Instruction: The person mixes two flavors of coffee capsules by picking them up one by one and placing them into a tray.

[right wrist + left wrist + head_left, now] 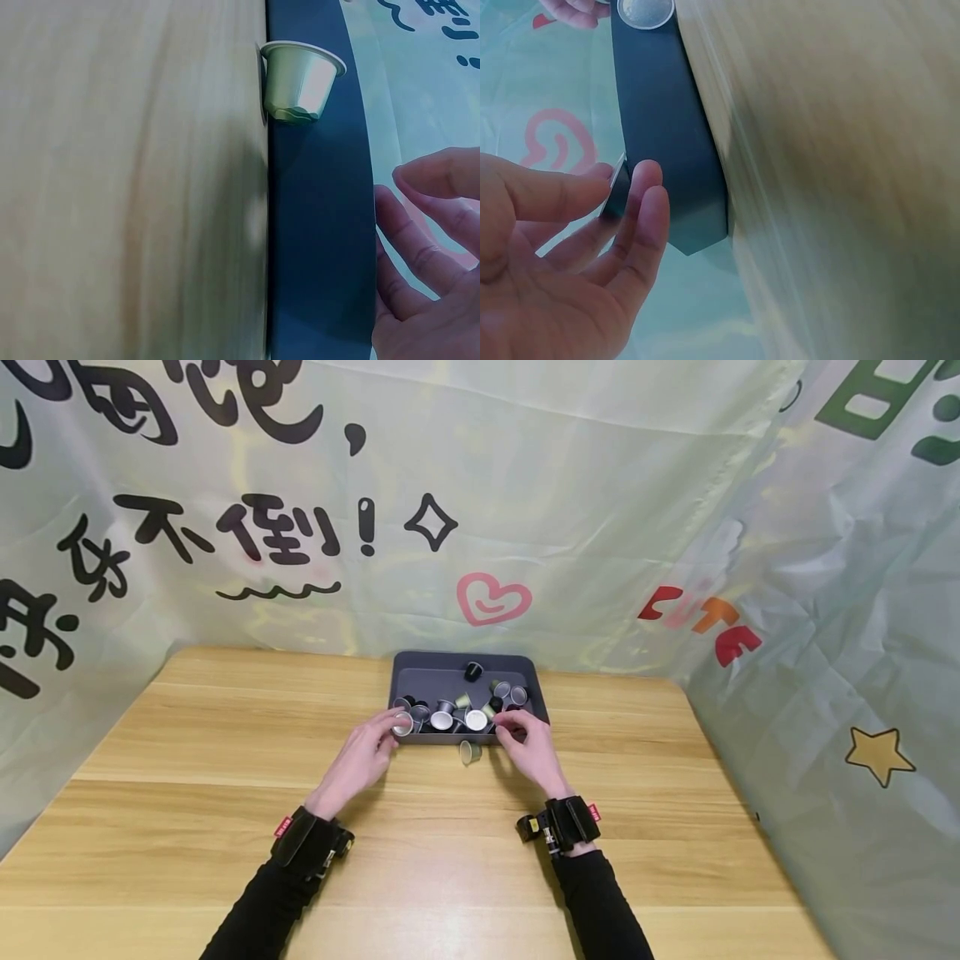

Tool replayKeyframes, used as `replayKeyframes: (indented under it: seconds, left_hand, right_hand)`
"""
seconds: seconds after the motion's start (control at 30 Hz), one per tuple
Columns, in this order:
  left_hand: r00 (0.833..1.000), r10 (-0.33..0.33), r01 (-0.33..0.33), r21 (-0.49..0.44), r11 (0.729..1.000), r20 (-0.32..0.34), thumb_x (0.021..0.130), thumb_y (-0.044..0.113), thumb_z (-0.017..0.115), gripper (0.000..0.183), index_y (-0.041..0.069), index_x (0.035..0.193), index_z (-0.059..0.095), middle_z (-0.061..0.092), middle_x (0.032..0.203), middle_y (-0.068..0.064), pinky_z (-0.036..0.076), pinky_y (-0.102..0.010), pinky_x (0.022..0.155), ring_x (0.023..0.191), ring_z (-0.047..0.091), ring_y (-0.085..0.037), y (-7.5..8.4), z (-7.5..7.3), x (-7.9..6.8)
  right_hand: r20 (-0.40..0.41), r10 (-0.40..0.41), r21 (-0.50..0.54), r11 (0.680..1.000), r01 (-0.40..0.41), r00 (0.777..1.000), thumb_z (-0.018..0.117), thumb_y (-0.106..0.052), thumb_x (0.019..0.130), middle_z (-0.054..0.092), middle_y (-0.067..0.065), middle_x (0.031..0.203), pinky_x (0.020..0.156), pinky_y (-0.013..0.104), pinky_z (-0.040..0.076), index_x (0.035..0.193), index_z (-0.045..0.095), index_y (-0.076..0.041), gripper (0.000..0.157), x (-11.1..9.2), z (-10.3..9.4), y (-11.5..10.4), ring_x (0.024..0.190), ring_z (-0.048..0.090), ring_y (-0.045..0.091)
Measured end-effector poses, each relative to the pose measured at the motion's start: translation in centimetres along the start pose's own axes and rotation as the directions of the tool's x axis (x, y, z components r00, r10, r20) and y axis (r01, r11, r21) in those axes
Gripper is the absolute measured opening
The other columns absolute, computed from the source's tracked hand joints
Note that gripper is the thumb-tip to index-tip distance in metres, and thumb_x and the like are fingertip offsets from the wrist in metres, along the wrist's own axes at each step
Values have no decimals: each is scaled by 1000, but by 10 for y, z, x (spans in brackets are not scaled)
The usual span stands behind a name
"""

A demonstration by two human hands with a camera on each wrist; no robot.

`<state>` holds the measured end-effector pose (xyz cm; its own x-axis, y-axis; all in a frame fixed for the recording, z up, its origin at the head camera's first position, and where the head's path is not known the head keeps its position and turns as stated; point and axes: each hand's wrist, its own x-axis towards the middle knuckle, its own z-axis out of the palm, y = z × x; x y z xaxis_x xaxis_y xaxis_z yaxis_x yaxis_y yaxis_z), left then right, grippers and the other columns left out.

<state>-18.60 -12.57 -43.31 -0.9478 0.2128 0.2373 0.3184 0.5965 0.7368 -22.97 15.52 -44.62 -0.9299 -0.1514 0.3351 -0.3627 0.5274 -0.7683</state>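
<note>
Both hands are at the front of a dark grey tray (431, 681) holding several coffee capsules, bunched mostly along its front. At the front left corner, my left hand (367, 752) pinches a dark capsule (617, 191) with a pale rim between thumb and fingers. Its silver lid (402, 724) faces up in the head view. My right hand (531, 747) reaches over the front right edge, fingers loosely bent. In the right wrist view, no capsule shows between the thumb and fingers (420, 251). A pale green capsule (470, 752) lies on its side on the table, just outside the front wall.
A black capsule (473, 672) lies apart toward the back of the tray. White-lidded capsules (476, 720) sit near the front middle. The wooden table (420, 860) extends toward me, and a printed cloth (592, 527) hangs behind and to the right.
</note>
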Motion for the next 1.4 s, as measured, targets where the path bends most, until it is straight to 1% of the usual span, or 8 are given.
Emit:
replayKeyframes:
  seconds: [0.23, 0.37, 0.43, 0.57, 0.8, 1.13, 1.2, 1.4]
  left_hand:
    - [999, -36, 36, 5, 999, 30, 94, -6, 47, 40, -2, 132, 59, 43, 155, -23, 59, -48, 90, 104, 67, -37, 1, -1, 0]
    - [999, -42, 41, 26, 999, 34, 95, -4, 47, 41, -1, 134, 59, 41, 156, -24, 55, -55, 98, 114, 63, -41, 1, -1, -1]
    - [999, -40, 39, 29, 999, 37, 95, -3, 47, 41, -1, 134, 59, 40, 157, -25, 54, -56, 99, 115, 63, -41, 0, -1, -1]
    - [999, -37, 36, 31, 999, 39, 96, -2, 47, 39, -1, 134, 59, 40, 156, -25, 55, -54, 97, 112, 64, -39, 0, 0, -1]
    - [996, -65, 63, 35, 997, 61, 97, 0, 48, 40, 0, 136, 58, 38, 158, -24, 58, -51, 94, 109, 66, -37, 2, -1, -1]
    - [992, -81, 76, 49, 996, 98, 97, 4, 53, 41, 2, 138, 56, 37, 159, -23, 59, -40, 82, 100, 66, -29, 3, 0, -1]
    - [991, -74, 68, 53, 996, 113, 97, 4, 54, 41, 2, 138, 56, 37, 158, -24, 60, -42, 83, 100, 67, -30, 3, 1, -1]
    - [987, -37, 26, 68, 997, 157, 97, 6, 56, 43, 2, 141, 53, 37, 157, -26, 56, -54, 96, 106, 67, -35, 4, 5, -3]
  right_hand:
    - [7, 1, 1, 1000, -1, 1000, 67, -1, 89, 74, 15, 101, 85, 32, 57, 106, 73, -2, 19, -1, 0, -1, 91, 68, 26]
    - [22, 14, 1, 1000, -14, 1000, 67, -1, 89, 74, 15, 102, 85, 30, 56, 107, 73, -1, 19, -1, -1, -2, 92, 68, 26]
    - [34, 26, -5, 1000, -26, 999, 66, -2, 90, 74, 14, 103, 86, 29, 55, 108, 73, -1, 19, -1, -2, -3, 93, 68, 25]
    - [62, 49, -28, 998, -47, 997, 66, -4, 92, 74, 13, 106, 91, 32, 55, 111, 73, -2, 21, -1, -2, -2, 98, 68, 24]
    - [98, 37, -51, 998, -32, 995, 66, -5, 92, 75, 12, 108, 94, 38, 55, 110, 73, -4, 19, -2, -1, 0, 101, 68, 25]
    - [113, 20, -74, 997, -11, 993, 68, -8, 91, 75, 12, 111, 101, 46, 51, 110, 73, -4, 20, -2, 0, 2, 108, 67, 28]
    - [124, 25, -83, 996, -14, 992, 68, -8, 91, 75, 12, 112, 103, 47, 50, 111, 73, -5, 20, -2, 1, 2, 110, 67, 29]
    - [145, 36, -103, 994, -21, 989, 68, -9, 92, 75, 12, 114, 105, 48, 48, 112, 73, -7, 21, -3, 2, 3, 111, 67, 29]
